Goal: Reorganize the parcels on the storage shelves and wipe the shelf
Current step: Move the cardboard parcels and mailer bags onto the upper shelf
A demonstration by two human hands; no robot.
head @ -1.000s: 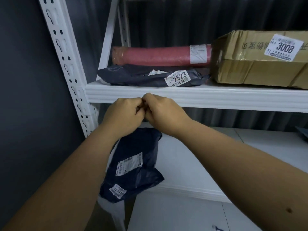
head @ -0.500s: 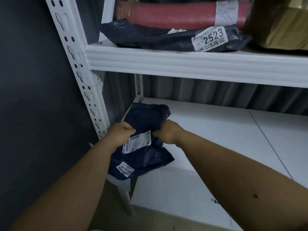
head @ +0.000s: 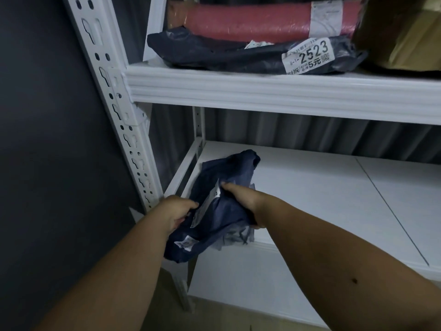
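Note:
A dark blue parcel bag (head: 219,225) with white labels lies at the left front corner of the lower white shelf (head: 310,199), hanging over its edge. My left hand (head: 174,213) grips its left side and my right hand (head: 243,201) grips its right side, bending the bag up between them. On the upper shelf (head: 262,89) lie a second dark blue parcel bag (head: 226,53) labelled 2523, a pink bubble-wrapped roll (head: 250,22) behind it, and a brown cardboard box (head: 401,37) at the right.
The white perforated upright post (head: 114,101) stands just left of my left hand. A dark wall (head: 47,139) fills the left side. Corrugated grey sheeting (head: 310,134) backs the shelves. The lower shelf extends bare to the right.
My hands dropped from the upper shelf edge to the blue bag on the lower shelf and took hold of both its sides. The bag is now folded upward; the view tilted down.

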